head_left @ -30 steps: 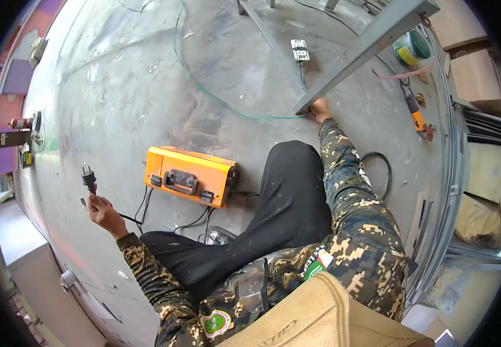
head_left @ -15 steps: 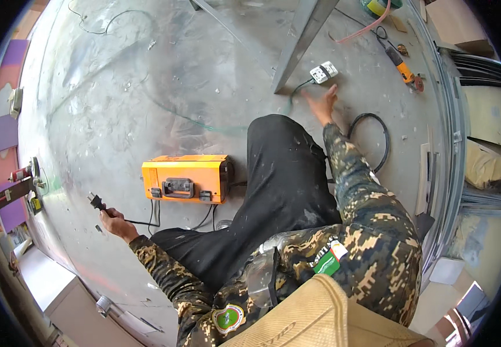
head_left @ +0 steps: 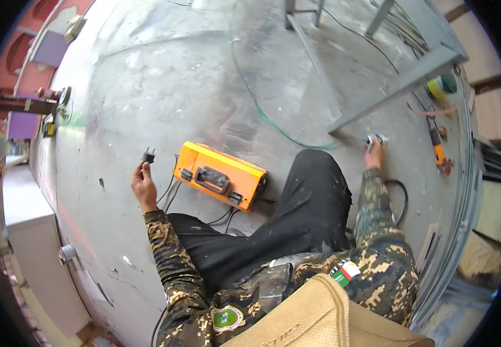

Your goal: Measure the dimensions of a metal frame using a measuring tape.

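My left hand (head_left: pixel 143 188) is closed round a black power plug (head_left: pixel 148 155), its prongs pointing up and away from me, left of an orange machine case (head_left: pixel 195 157). The case lies on the floor with a black carry handle (head_left: pixel 211 180) and latches facing me. Out to the right, beyond my knee, my right hand (head_left: pixel 374 157) grips a white power socket block (head_left: pixel 376 139) at floor level. My fingers partly cover the block. A green cord (head_left: pixel 266 120) runs across the floor toward it.
A grey metal frame (head_left: pixel 398 88) stands ahead right, one leg close to my right hand. Farther right lie an orange and black angle grinder (head_left: pixel 437 146) and a green tub (head_left: pixel 442 87). A black cable (head_left: pixel 405 202) loops beside my right forearm. A white cabinet (head_left: pixel 42 237) stands at left.
My right hand, open beside the socket block before, has taken hold of it. My left hand has raised the plug, turning its prongs upward. The whole view has swung to the left.
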Available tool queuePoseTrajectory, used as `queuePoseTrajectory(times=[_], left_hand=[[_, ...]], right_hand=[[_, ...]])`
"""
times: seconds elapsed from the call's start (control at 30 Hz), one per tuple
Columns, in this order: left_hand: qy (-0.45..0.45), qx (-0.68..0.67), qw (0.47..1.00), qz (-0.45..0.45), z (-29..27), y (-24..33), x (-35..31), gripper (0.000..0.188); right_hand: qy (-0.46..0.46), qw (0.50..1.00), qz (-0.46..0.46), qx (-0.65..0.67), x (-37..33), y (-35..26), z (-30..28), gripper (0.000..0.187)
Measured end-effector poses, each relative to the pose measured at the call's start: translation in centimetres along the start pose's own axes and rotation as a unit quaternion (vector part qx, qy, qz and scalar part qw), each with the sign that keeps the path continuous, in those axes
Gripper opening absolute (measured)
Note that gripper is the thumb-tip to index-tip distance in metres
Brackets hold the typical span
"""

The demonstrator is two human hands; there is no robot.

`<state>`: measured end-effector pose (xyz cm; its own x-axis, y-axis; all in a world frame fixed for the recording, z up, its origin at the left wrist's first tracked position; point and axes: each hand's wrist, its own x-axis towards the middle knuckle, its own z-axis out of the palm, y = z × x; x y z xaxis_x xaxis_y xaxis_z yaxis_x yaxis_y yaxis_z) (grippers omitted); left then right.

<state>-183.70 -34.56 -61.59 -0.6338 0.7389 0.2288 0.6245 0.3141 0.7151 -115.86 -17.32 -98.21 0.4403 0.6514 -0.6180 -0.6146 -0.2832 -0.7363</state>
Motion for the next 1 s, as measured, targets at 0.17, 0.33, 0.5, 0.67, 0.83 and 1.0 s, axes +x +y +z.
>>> queuePoseTrajectory(times=[0.17, 0.33, 0.5, 0.67, 0.83, 1.0], left_hand=[[-0.03, -0.035, 0.999, 0.026, 1.0, -0.6, 1.0, 0.027], [-0.036, -0.036, 0.995, 0.084, 2.8, -0.1, 1.2, 0.028], [-0.059, -0.103, 0.985, 0.126, 3.2, 2.5, 0.8, 0.04], [-0.061, -0.202, 0.969, 0.125, 1.6, 2.0, -0.6, 0.039], [-0.096, -0.194, 0.963, 0.161, -0.9, 4.2, -2.3, 0.031], [-0.085, -0.193, 0.96, 0.182, -1.5, 6.9, -4.0, 0.029]], right_hand=[[-0.085, 0.974, -0.179, 0.11, -13.6, -3.9, -1.4, 0.056], [-0.216, 0.947, -0.234, 0.038, -26.1, -8.9, 4.2, 0.076], [-0.336, 0.763, -0.466, -0.297, -37.7, -11.3, 12.7, 0.09], [-0.5, 0.641, -0.495, -0.305, -48.7, -10.4, 22.2, 0.08], [-0.596, 0.595, -0.451, -0.297, -50.4, -7.8, 27.8, 0.065], [-0.534, 0.829, -0.046, -0.156, -49.2, -3.2, 28.2, 0.055]])
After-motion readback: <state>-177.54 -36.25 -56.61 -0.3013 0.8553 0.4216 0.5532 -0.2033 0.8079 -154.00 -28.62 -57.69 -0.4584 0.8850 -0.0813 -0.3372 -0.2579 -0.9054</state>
